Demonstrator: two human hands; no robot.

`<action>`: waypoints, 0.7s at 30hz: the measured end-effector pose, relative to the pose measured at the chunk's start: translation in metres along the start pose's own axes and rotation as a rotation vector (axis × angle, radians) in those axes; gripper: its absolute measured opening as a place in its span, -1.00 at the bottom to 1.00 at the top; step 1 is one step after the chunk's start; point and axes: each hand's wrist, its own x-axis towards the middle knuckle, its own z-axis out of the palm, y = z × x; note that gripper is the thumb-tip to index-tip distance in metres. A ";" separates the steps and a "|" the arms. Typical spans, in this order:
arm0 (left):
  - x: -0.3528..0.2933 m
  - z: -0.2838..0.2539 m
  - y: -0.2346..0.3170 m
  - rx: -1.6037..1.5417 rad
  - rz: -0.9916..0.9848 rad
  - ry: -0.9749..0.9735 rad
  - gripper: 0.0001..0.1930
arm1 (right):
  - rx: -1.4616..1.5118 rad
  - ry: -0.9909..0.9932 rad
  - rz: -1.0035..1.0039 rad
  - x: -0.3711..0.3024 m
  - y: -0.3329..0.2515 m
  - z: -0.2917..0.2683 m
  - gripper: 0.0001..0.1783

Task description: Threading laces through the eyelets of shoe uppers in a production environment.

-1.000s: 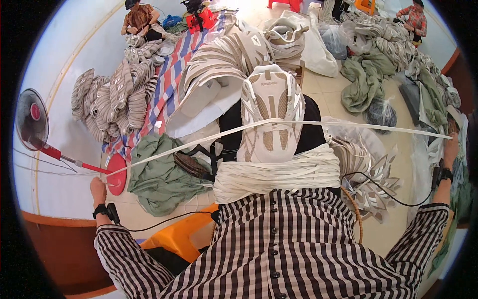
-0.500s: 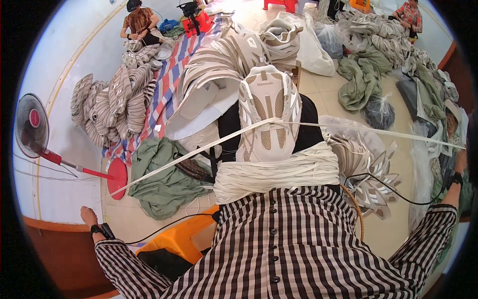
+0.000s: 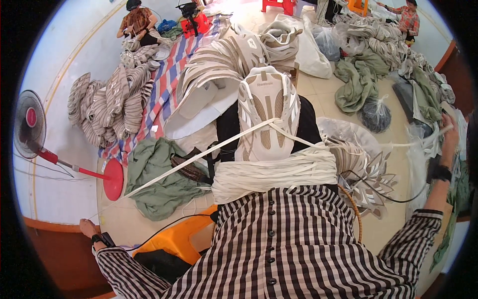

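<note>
A beige and brown shoe upper (image 3: pixel 259 102) rests toe-toward me on black cloth over my lap. One cream shoelace (image 3: pixel 199 158) passes through its lacing area. From there it runs taut down to the left, thinning toward my left hand (image 3: pixel 88 228), which is closed around its end. On the other side the lace hangs slacker over the upper's edge, then blurs toward my right hand (image 3: pixel 450 134), raised at the far right with fingers closed on it. A thick bundle of white laces (image 3: pixel 279 172) lies across my waist.
Stacked shoe uppers (image 3: pixel 214 65) stand just beyond. A red fan (image 3: pixel 113 179) and green cloth (image 3: pixel 159 174) are at left, a yellow stool (image 3: pixel 174 241) beside me. More uppers (image 3: pixel 361 164) and a black cable (image 3: pixel 383 187) lie right. Two people sit farther off.
My right hand has risen and moved slightly inward, and the lace on that side has gone from taut to slack. My left hand has dropped slightly, its lace still stretched.
</note>
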 end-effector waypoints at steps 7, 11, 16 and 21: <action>-0.015 0.011 0.090 -0.571 0.105 -0.055 -0.87 | 0.456 -0.617 0.168 -0.123 -0.192 0.283 -0.89; -0.070 -0.038 0.284 -0.819 0.412 -0.184 -0.88 | 0.394 -0.712 0.077 -0.167 -0.225 0.344 -0.90; -0.180 -0.115 0.435 -0.926 0.757 -0.336 -0.85 | 0.174 -0.572 -0.300 -0.180 -0.235 0.369 -0.90; -0.255 -0.129 0.535 -1.297 0.868 -0.471 -0.86 | 0.107 -0.448 -0.482 -0.181 -0.233 0.373 -0.89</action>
